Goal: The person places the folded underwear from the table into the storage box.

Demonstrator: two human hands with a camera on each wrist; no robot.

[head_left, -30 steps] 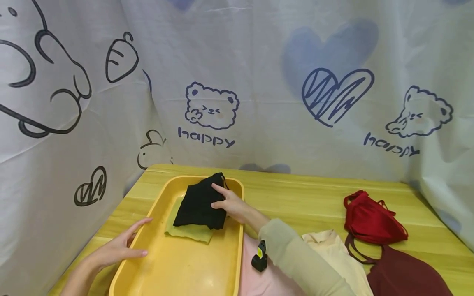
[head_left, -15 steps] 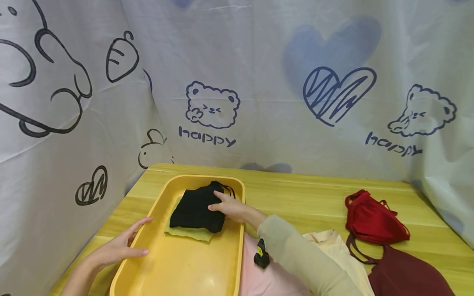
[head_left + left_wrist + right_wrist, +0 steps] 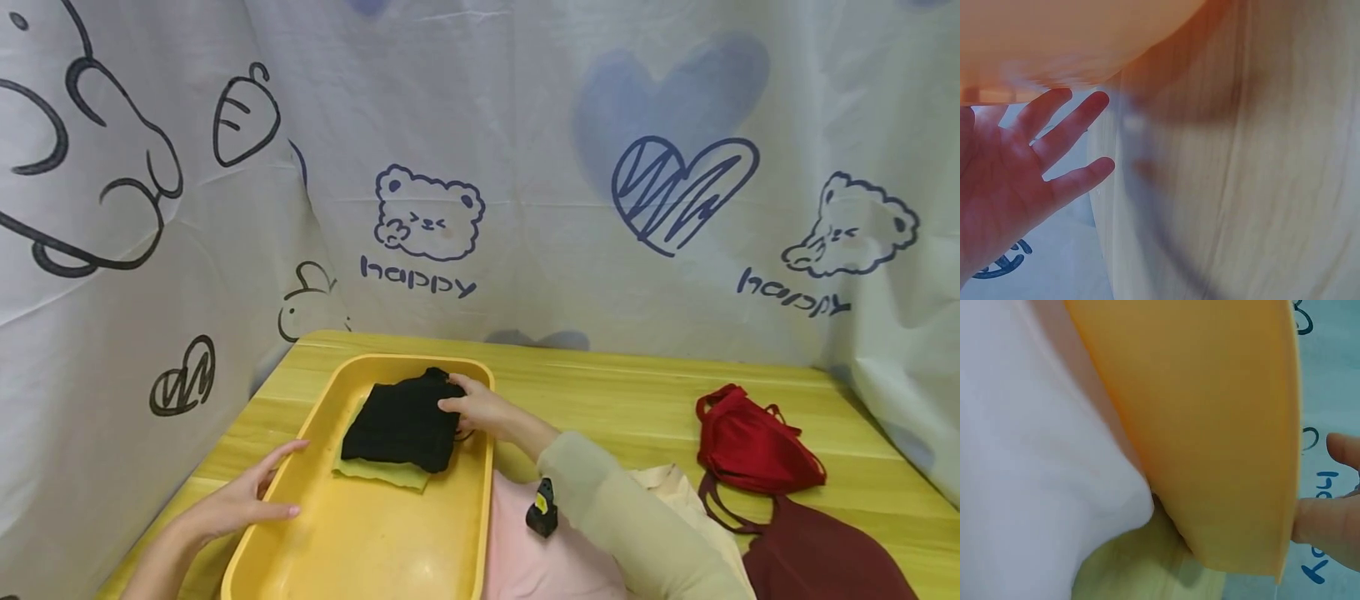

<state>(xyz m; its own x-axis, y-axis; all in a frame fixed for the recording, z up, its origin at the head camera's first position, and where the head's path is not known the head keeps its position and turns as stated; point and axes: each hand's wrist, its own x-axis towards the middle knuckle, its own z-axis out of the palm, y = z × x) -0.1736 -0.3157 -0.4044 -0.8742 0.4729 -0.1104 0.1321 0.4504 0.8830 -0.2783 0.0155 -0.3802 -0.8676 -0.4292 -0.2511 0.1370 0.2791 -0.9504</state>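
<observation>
A folded black garment with thin straps (image 3: 401, 425) lies on a folded green cloth (image 3: 378, 475) at the far end of the yellow tray (image 3: 360, 542). At the black garment's right edge is my right hand (image 3: 483, 410), thumb and index finger apart, fingertips right by the cloth. The right wrist view shows the thumb (image 3: 1329, 528) in front of the tray's outer wall. My left hand (image 3: 240, 502) rests at the left rim, its thumb lying over the edge. In the left wrist view its fingers (image 3: 1063, 134) spread straight below the tray's side.
Right of the tray lie a pink garment (image 3: 521, 542) and a cream one (image 3: 686, 504), partly hidden by my right sleeve. Farther right on the wooden table (image 3: 600, 396) are a red garment (image 3: 757, 450) and a maroon bra-like one (image 3: 825, 550). A printed curtain (image 3: 540, 250) stands behind.
The black garment has come down flatter onto the green cloth and shifted slightly toward me. My right hand has drawn back right to its edge. The left hand stays at the rim.
</observation>
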